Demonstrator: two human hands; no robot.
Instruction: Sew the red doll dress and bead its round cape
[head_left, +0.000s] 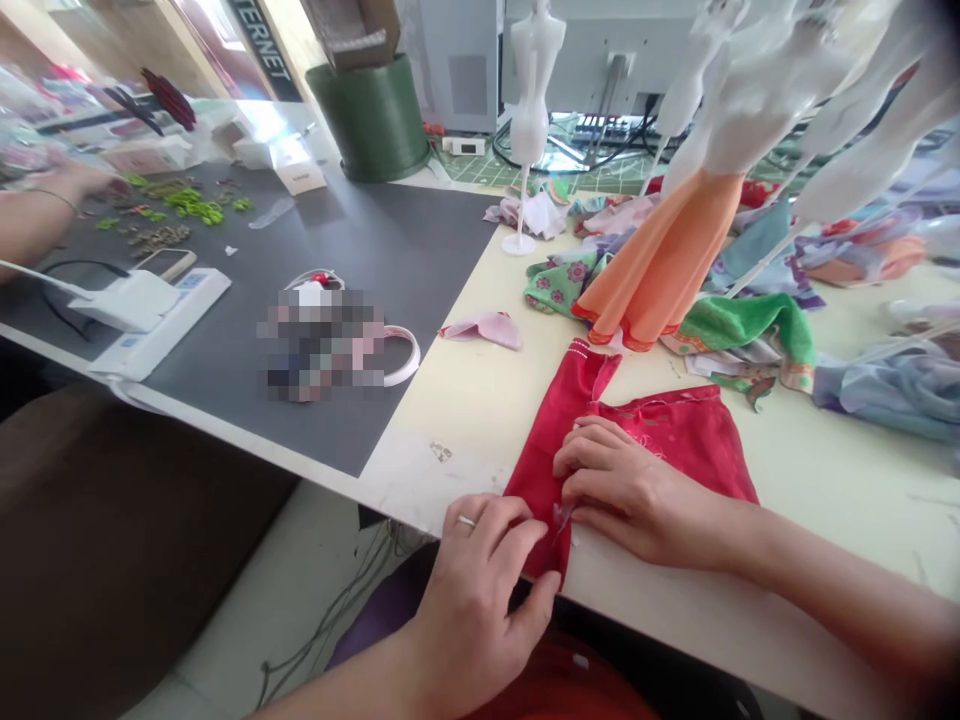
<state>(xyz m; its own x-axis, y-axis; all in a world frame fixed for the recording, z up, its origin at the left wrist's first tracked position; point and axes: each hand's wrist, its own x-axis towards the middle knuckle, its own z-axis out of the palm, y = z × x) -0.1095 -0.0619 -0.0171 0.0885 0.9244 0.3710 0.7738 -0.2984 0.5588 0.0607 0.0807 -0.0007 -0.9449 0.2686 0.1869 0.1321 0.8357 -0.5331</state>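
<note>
**Red Cloth: Handwork Under Way at Near Edge**

Head view: The red cloth (540, 440) is lying on the pale tabletop (420, 455), its lower part reaching the near edge. The left hand (480, 580) is touching the cloth there; its thumb and forefinger are standing apart. The right hand (637, 490) is bearing on the cloth, its fingers curling close together beside a small clear piece (561, 517). Whether they are gripping that piece, the view is not showing.

Progress: Work appears to be partway along. Pale trim is already running across the far end of the narrow section. The wide section's upper edge is looking uneven, possibly unfinished. The orange skirt (667, 260) is hanging on a dress form (765, 100); the red cloth is lying off the forms. The amount remaining is not showing.
</note>
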